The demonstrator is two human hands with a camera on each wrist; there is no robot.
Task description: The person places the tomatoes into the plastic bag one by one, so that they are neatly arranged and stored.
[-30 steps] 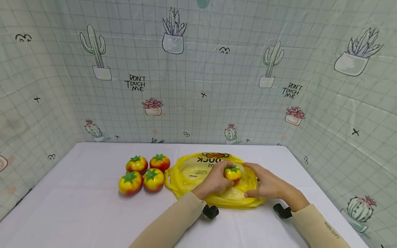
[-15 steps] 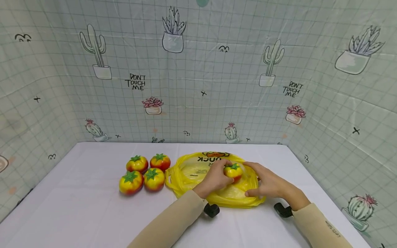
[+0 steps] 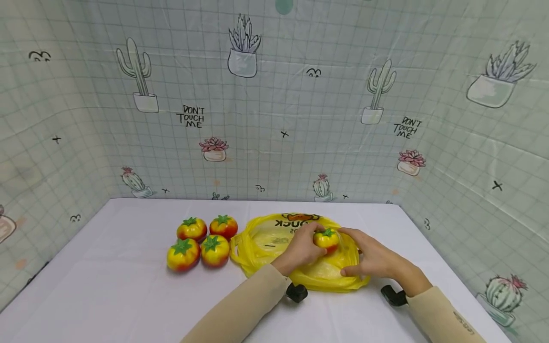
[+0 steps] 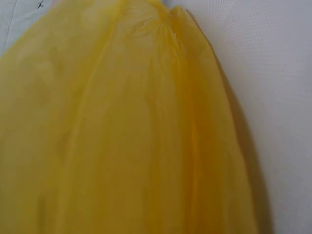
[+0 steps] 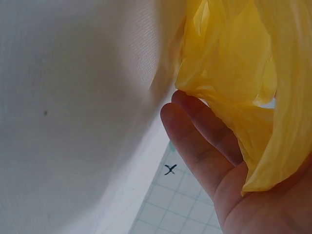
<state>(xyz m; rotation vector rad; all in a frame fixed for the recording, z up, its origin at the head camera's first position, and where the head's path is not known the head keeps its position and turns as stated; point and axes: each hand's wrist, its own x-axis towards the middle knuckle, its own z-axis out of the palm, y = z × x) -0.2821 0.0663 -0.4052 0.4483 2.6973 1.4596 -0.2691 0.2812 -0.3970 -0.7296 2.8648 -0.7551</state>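
Tomato (image 3: 329, 240), rounded and glossy, yellow shading to red under a star-shaped green cap: your left hand (image 3: 301, 247) grips it between thumb and fingers, over the thin, crinkled yellow plastic bag (image 3: 262, 237); whether it touches the film can't be made out. Your right hand (image 3: 374, 255) spreads its fingers, unclenched, against the bag's slack right edge. Four smooth, squat tomatoes (image 3: 215, 251) cluster left of it on the finely textured white tabletop (image 3: 107, 286).
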